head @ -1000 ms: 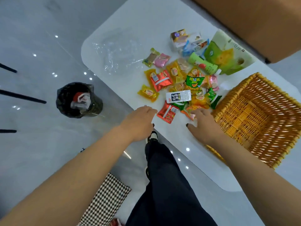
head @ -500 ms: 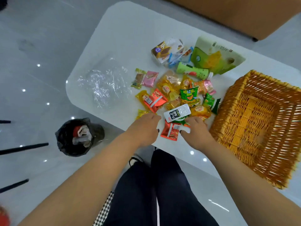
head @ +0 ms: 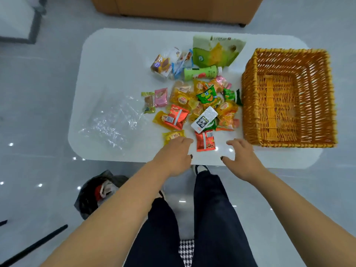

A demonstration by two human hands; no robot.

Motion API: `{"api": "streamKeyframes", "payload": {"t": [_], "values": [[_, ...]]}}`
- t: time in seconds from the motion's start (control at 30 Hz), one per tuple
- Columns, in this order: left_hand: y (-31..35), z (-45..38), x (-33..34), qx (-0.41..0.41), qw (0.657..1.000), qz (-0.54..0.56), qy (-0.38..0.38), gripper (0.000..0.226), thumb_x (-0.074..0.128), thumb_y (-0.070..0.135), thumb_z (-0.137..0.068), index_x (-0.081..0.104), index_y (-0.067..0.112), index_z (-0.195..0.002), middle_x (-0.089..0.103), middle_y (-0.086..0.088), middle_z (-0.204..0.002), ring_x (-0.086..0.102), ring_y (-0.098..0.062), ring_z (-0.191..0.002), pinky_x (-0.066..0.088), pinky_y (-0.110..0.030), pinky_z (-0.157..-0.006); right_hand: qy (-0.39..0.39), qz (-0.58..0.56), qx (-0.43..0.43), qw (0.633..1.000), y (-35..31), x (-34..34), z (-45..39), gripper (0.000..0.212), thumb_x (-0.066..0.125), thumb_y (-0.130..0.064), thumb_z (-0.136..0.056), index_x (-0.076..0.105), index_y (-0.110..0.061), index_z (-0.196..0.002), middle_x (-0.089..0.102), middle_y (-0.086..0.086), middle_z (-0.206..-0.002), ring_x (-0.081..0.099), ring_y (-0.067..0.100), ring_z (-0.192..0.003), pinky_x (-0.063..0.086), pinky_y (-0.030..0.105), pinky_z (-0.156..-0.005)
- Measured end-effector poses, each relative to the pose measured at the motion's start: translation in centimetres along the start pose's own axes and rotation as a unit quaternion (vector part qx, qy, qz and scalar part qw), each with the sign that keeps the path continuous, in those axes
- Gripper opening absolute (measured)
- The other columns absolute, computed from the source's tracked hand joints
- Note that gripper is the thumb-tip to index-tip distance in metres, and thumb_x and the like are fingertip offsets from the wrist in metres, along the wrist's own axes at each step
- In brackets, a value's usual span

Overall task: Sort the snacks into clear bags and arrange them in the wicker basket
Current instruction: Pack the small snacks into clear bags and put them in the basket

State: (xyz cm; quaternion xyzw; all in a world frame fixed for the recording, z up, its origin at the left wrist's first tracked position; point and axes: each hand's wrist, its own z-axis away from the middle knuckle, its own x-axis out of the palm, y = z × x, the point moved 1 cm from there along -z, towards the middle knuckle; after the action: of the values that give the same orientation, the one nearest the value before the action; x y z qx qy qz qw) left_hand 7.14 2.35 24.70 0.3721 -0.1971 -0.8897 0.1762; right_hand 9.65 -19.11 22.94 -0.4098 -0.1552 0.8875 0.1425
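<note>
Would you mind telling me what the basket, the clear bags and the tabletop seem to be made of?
The basket looks like woven wicker, golden orange, with visible strands and a braided rim. The clear bags seem to be thin plastic film: see-through, crinkled, with bright glints. The tabletop is smooth and white with rounded corners and small light reflections near the hands; stone, glass or laminate, I cannot tell which.

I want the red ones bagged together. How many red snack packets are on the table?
2. One red packet lies left of the white packet; the other red packet lies nearest, between the two hands. More may hide in the pile.
</note>
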Motion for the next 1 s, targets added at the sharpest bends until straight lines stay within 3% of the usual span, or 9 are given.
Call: {"api": "streamKeyframes", "payload": {"t": [0.23,0.4,0.57,0.77,0.87,0.93,1.0], "values": [[-2.7,2.8,2.2,0.030,0.999,-0.031,-0.008,0.057,0.045,0.025,-0.101,0.023,0.019,-0.154,0.021,-0.003,-0.160,0.024,-0.021,-0.144,0.028,-0.036,-0.115,0.009,-0.021,0.041,0.999,-0.1,4.7,4.2,0.059,0.060,-0.026,-0.091,0.037,-0.013,-0.144,0.026,0.009,-0.152,0.026,0.025,-0.140,0.026,0.034,-0.112],[-4.0,1.3,5.3,0.019,0.999,-0.018,-0.019,0.061,0.044,0.023,-0.101,0.016,0.017,-0.155,0.012,-0.003,-0.163,0.015,-0.020,-0.148,0.021,-0.035,-0.118,0.018,-0.035,0.041,0.998,1.5,6.7,3.2,0.056,0.058,-0.028,-0.093,0.038,-0.013,-0.143,0.027,0.009,-0.151,0.027,0.026,-0.139,0.029,0.036,-0.111],[-5.9,-3.3,10.4,-0.025,1.000,0.013,0.002,0.071,0.046,0.022,-0.101,0.003,0.015,-0.156,-0.001,-0.004,-0.164,0.010,-0.022,-0.150,0.018,-0.035,-0.119,0.009,-0.020,0.053,0.998,5.4,10.6,-1.3,0.061,0.052,-0.033,-0.097,0.027,-0.014,-0.150,0.015,0.013,-0.158,0.012,0.028,-0.146,0.017,0.037,-0.117],[-9.5,-11.3,17.5,-0.029,0.996,-0.049,0.070,0.074,0.044,0.032,-0.102,-0.005,0.014,-0.156,-0.013,-0.009,-0.163,-0.011,-0.024,-0.151,0.001,-0.038,-0.122,0.079,0.090,-0.004,0.993,10.4,17.0,-9.0,0.068,0.034,-0.047,-0.100,0.005,-0.017,-0.155,-0.010,0.014,-0.161,-0.010,0.032,-0.147,-0.001,0.043,-0.120],[-11.2,-14.0,20.9,-0.002,0.988,-0.079,0.133,0.081,0.042,0.041,-0.101,-0.014,0.014,-0.153,-0.022,-0.011,-0.161,-0.019,-0.024,-0.149,-0.007,-0.038,-0.121,0.099,0.128,-0.023,0.987,12.5,20.4,-12.1,0.078,0.017,-0.061,-0.092,-0.004,-0.019,-0.154,-0.016,0.012,-0.160,-0.017,0.032,-0.146,-0.007,0.048,-0.118],[-12.1,-15.2,22.8,0.018,0.979,-0.103,0.174,0.079,0.035,0.048,-0.101,-0.014,0.014,-0.153,-0.018,-0.013,-0.161,-0.017,-0.025,-0.149,-0.009,-0.039,-0.120,0.133,0.148,-0.030,0.979,13.5,22.3,-13.2,0.082,0.012,-0.065,-0.090,-0.005,-0.018,-0.154,-0.014,0.013,-0.160,-0.016,0.032,-0.146,-0.005,0.053,-0.117],[-13.0,-16.4,24.4,0.018,0.965,-0.155,0.209,0.077,0.026,0.053,-0.097,0.001,0.009,-0.155,0.000,-0.017,-0.163,-0.004,-0.030,-0.151,-0.002,-0.046,-0.122,0.179,0.160,-0.035,0.970,14.1,23.6,-13.8,0.081,0.018,-0.064,-0.092,0.004,-0.015,-0.155,-0.004,0.014,-0.161,-0.008,0.035,-0.148,0.000,0.056,-0.117]]}}
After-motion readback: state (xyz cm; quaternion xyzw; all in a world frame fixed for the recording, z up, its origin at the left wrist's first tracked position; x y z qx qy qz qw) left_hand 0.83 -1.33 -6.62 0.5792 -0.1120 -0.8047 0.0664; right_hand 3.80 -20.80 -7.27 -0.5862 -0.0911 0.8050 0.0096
